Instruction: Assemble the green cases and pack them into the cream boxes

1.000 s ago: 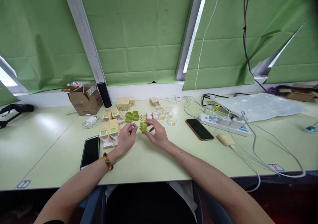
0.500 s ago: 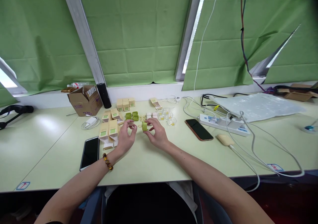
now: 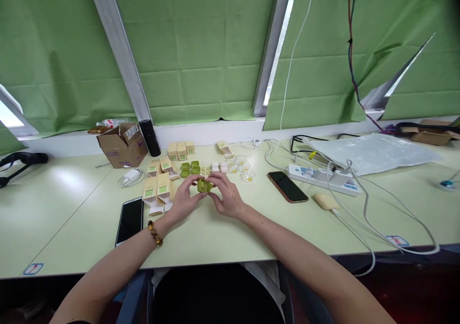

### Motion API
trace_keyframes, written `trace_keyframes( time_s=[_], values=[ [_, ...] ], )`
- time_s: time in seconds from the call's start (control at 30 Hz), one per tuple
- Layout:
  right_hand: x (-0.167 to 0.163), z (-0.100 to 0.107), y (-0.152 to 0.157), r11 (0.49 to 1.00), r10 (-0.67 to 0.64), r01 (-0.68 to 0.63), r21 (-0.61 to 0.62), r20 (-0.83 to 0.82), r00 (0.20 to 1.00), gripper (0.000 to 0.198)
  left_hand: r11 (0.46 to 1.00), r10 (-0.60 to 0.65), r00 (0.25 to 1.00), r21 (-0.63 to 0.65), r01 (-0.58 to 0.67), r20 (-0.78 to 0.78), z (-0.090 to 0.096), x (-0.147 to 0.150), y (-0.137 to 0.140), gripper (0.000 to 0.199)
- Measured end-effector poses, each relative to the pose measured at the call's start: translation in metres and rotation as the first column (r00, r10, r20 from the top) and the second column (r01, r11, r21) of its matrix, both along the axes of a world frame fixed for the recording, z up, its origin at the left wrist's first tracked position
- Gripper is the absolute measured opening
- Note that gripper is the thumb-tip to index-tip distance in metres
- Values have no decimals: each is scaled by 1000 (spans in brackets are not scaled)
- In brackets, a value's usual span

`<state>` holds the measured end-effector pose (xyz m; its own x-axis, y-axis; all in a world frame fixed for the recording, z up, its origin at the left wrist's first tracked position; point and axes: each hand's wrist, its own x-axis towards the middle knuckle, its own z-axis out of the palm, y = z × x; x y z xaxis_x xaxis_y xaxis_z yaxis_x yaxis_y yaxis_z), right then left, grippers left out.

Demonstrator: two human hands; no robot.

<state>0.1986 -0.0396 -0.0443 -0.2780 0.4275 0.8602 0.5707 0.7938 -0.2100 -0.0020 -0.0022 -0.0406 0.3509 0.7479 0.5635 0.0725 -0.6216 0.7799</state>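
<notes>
Between my two hands, just above the table, is a small green case point(image 3: 204, 186), its hollow side facing me. My left hand point(image 3: 186, 198) pinches its left edge with thumb and fingers. On the other side my right hand point(image 3: 226, 195) grips its right edge. Behind the hands lie several more green cases point(image 3: 190, 168) in a cluster, with tiny yellowish pieces point(image 3: 205, 170) and white-pink blocks point(image 3: 219, 167) beside them. Clear plastic cups point(image 3: 247, 174) with something yellow in them sit to the right of these. Left of my left hand stand opened small cardboard boxes point(image 3: 157, 190).
A phone point(image 3: 130, 221) lies left of my left forearm, another phone point(image 3: 288, 187) right of my right hand. Further right are a power strip point(image 3: 325, 179), loose white cables and a cream-coloured charger point(image 3: 325, 202). A brown carton point(image 3: 124, 146) and a black cylinder point(image 3: 150, 138) stand at the back left.
My left hand has moved right and closed on the green case. The case has turned so that its hollow interior shows; the right hand keeps hold of it.
</notes>
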Motion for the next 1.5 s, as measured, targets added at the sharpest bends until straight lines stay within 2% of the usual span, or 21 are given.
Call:
trace_keyframes(
  time_s=[0.1, 0.2, 0.4, 0.6, 0.77, 1.1, 1.5],
  values=[
    [0, 2, -1, 996, 73, -77, -51, -83, 994, 56, 982, -123, 977, -121, 145, 172, 1, 1, 2, 49],
    [0, 0, 1, 997, 80, -82, -17, -85, 993, 51, 969, -162, 956, -144, 201, 245, 2, 2, 2, 52],
    [2, -1, 5, 996, 15, -18, 83, 38, 999, 38, 988, -117, 974, -74, 133, 194, 5, 1, -4, 48],
    [3, 3, 4, 993, -30, 19, 116, 88, 996, 31, 999, -23, 996, 41, 20, 87, 8, -1, -9, 43],
    [5, 1, 6, 993, -47, 34, 110, 120, 992, 30, 997, -9, 998, 71, 5, 66, 7, -1, -8, 42],
    [4, -1, 6, 982, -92, 56, 180, 202, 975, 36, 996, -14, 995, 84, 5, 96, 2, -2, -7, 42],
    [3, -4, 9, 970, -121, 79, 229, 176, 977, 41, 996, -1, 997, 89, -6, 73, 4, -1, -7, 44]
  ],
)
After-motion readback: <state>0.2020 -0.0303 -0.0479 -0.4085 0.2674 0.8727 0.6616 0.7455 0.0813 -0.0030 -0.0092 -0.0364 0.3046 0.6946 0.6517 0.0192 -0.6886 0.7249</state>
